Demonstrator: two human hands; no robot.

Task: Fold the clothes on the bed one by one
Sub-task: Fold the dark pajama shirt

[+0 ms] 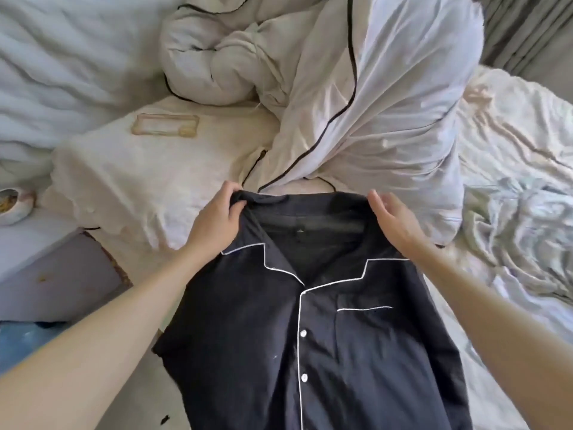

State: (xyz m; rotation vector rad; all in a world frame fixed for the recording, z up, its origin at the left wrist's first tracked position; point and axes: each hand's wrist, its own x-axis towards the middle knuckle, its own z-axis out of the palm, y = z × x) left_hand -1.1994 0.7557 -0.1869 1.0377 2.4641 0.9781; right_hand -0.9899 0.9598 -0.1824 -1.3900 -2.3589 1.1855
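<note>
Black shirt (316, 336), front up on bed (130, 169). Left hand (217, 218) pinching collar corner; right hand (393, 225) flat at other shoulder, fingers straight. Judged light, limp, somewhat slippery: best held at shoulder seams, then smoothed before folding.

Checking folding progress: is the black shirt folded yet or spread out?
Spread out: the black shirt lies front-up, collar and button placket showing.

Black white-piped pyjama shirt (310, 336) front-up on bed, buttoned; pale crumpled garments (521, 225) right, seemingly unfolded.
</note>
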